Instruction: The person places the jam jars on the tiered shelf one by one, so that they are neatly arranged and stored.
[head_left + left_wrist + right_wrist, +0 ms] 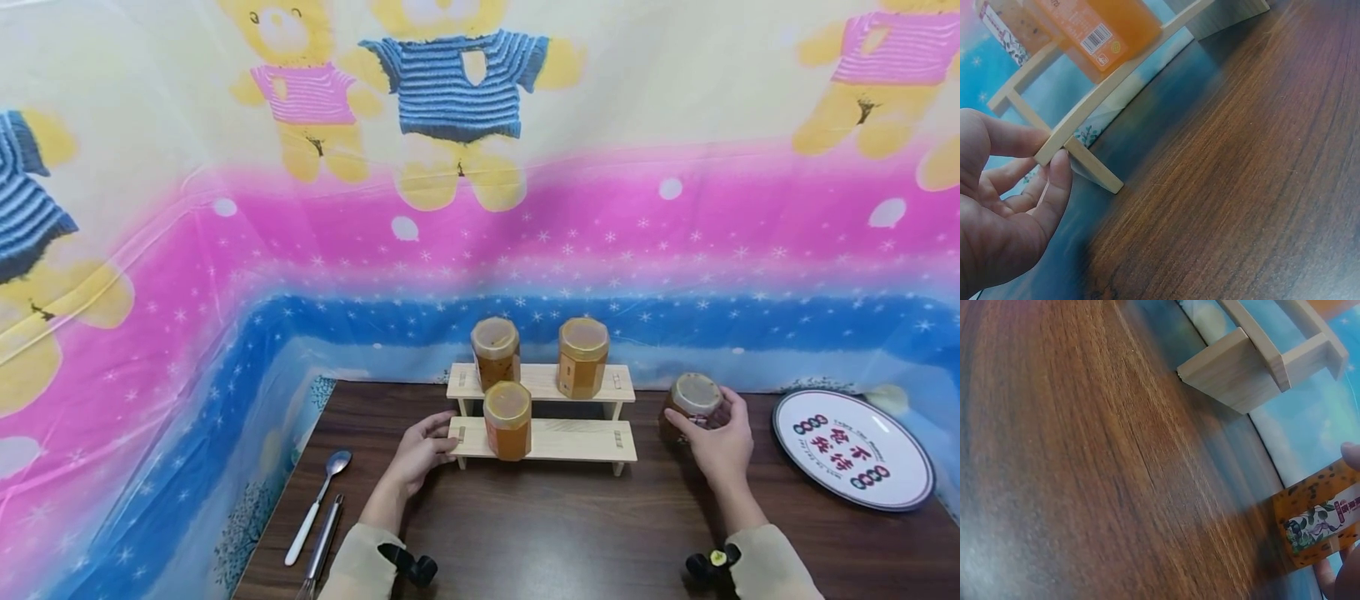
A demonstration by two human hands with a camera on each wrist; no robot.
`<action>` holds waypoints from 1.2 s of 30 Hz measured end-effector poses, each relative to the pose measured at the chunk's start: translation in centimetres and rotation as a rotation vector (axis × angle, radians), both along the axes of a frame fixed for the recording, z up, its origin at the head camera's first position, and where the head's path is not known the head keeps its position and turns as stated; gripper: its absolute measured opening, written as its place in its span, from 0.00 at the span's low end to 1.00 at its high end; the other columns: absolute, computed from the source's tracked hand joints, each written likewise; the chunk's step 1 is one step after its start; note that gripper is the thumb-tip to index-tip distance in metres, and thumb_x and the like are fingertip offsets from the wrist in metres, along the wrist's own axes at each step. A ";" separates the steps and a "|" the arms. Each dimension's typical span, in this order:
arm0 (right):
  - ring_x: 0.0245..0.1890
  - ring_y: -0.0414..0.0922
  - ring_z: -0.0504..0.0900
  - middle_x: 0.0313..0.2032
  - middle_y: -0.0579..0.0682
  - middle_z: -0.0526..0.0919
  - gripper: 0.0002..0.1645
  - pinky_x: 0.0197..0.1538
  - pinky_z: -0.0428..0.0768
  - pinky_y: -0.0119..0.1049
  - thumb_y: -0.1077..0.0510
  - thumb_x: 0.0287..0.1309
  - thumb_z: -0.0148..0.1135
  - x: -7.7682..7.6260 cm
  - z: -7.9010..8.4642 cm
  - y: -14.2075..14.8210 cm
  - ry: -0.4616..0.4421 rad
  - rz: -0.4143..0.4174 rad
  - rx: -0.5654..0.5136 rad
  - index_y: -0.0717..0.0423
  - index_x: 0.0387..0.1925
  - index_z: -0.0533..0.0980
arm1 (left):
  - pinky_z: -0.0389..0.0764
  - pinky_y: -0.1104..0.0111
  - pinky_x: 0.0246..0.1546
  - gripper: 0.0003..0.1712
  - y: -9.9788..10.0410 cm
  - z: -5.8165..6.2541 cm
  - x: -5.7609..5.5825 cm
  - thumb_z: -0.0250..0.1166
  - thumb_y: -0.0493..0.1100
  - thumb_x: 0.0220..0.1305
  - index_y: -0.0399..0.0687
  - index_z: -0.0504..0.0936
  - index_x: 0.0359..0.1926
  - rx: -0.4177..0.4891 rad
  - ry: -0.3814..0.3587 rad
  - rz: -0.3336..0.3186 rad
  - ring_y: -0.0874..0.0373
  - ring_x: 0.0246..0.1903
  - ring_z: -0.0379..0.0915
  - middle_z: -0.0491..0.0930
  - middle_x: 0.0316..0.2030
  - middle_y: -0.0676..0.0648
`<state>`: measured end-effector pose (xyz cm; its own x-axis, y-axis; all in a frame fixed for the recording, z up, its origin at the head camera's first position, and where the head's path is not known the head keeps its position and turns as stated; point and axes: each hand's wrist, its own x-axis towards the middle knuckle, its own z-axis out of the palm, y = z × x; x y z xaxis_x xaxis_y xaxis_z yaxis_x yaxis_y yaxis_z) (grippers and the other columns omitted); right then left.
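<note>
A two-step wooden stand (577, 440) bears three lidded jars. On its upper step are a left jar (496, 350) and a right jar (583, 358); an orange jar (507, 421) sits at the left of the lower step. My left hand (417, 454) pinches the lower board's left end between thumb and fingers, as the left wrist view shows. To the right of the stand, my right hand (720, 437) grips a fourth jar (693, 398) around its side. In the right wrist view this jar (1319, 512) shows dark specks and a flowered label.
A white plate (855, 450) with a dark rim and red print lies at the right. A spoon (318, 508) and a whisk (324, 546) lie on the dark wooden table (555, 533) at the left. A bear-printed cloth (600, 233) hangs behind.
</note>
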<state>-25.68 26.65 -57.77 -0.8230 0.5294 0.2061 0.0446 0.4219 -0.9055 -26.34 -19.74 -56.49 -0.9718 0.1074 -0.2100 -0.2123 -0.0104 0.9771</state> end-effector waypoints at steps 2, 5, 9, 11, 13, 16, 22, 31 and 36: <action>0.60 0.56 0.77 0.65 0.58 0.75 0.58 0.54 0.76 0.46 0.47 0.48 0.85 0.1 0.0 0.0 0.000 0.001 0.000 0.51 0.76 0.62 | 0.82 0.65 0.38 0.34 0.0 0.0 0.0 0.65 0.31 0.67 0.35 0.70 0.73 -0.002 -0.001 0.002 0.53 0.40 0.82 0.79 0.54 0.34; 0.60 0.57 0.76 0.66 0.58 0.74 0.59 0.55 0.76 0.49 0.47 0.48 0.85 0.2 0.0 0.0 -0.001 -0.003 0.003 0.50 0.76 0.63 | 0.82 0.65 0.38 0.34 0.0 0.0 0.0 0.65 0.31 0.67 0.36 0.70 0.73 -0.003 -0.001 0.001 0.53 0.40 0.81 0.79 0.54 0.35; 0.59 0.56 0.77 0.65 0.57 0.75 0.58 0.54 0.76 0.45 0.47 0.47 0.86 0.5 0.0 0.2 0.000 -0.019 0.011 0.49 0.76 0.64 | 0.82 0.65 0.37 0.34 0.0 0.0 0.0 0.65 0.31 0.66 0.35 0.70 0.73 0.000 0.000 0.003 0.53 0.40 0.82 0.80 0.54 0.35; 0.59 0.55 0.77 0.65 0.57 0.75 0.58 0.53 0.76 0.42 0.47 0.46 0.86 0.6 0.2 0.2 -0.001 -0.023 0.014 0.48 0.76 0.64 | 0.82 0.65 0.37 0.34 0.0 0.0 0.0 0.65 0.31 0.66 0.35 0.70 0.73 0.003 0.002 0.003 0.53 0.39 0.81 0.80 0.54 0.34; 0.59 0.55 0.77 0.65 0.57 0.75 0.59 0.53 0.77 0.43 0.47 0.46 0.86 0.8 0.5 0.2 -0.006 -0.023 0.015 0.48 0.76 0.64 | 0.83 0.65 0.38 0.35 0.0 0.0 0.0 0.65 0.30 0.66 0.35 0.70 0.73 0.003 0.003 0.003 0.53 0.39 0.81 0.80 0.54 0.35; 0.60 0.55 0.77 0.66 0.56 0.74 0.59 0.54 0.77 0.43 0.46 0.46 0.86 1.3 1.0 0.1 -0.014 -0.013 0.009 0.47 0.76 0.63 | 0.83 0.65 0.38 0.35 -0.1 0.0 -0.1 0.65 0.30 0.66 0.35 0.70 0.73 0.003 0.003 0.003 0.53 0.40 0.82 0.79 0.55 0.34; 0.62 0.54 0.75 0.66 0.56 0.74 0.60 0.54 0.78 0.41 0.46 0.46 0.86 2.2 2.3 -0.3 -0.024 0.021 0.006 0.48 0.77 0.63 | 0.83 0.65 0.38 0.34 0.0 0.0 0.0 0.65 0.31 0.66 0.36 0.70 0.73 0.009 -0.004 0.008 0.53 0.40 0.82 0.79 0.55 0.34; 0.62 0.53 0.74 0.64 0.55 0.74 0.59 0.47 0.75 0.21 0.48 0.46 0.86 3.3 3.8 -1.1 -0.002 0.074 0.013 0.50 0.76 0.63 | 0.83 0.66 0.37 0.34 0.0 0.0 0.1 0.65 0.31 0.67 0.34 0.69 0.73 0.012 0.001 0.000 0.53 0.40 0.82 0.79 0.55 0.33; 0.62 0.52 0.73 0.64 0.55 0.73 0.59 0.47 0.75 0.19 0.48 0.46 0.87 4.1 4.9 -1.8 0.003 0.105 0.024 0.51 0.75 0.64 | 0.83 0.67 0.37 0.35 0.0 0.0 0.0 0.64 0.30 0.67 0.31 0.67 0.74 0.017 0.005 -0.010 0.54 0.40 0.81 0.78 0.56 0.32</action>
<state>-21.60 24.82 -52.84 -0.8730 0.4351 0.2204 -0.0042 0.4453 -0.8954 -26.31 -19.74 -56.46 -0.9717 0.1209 -0.2028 -0.2072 -0.0251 0.9780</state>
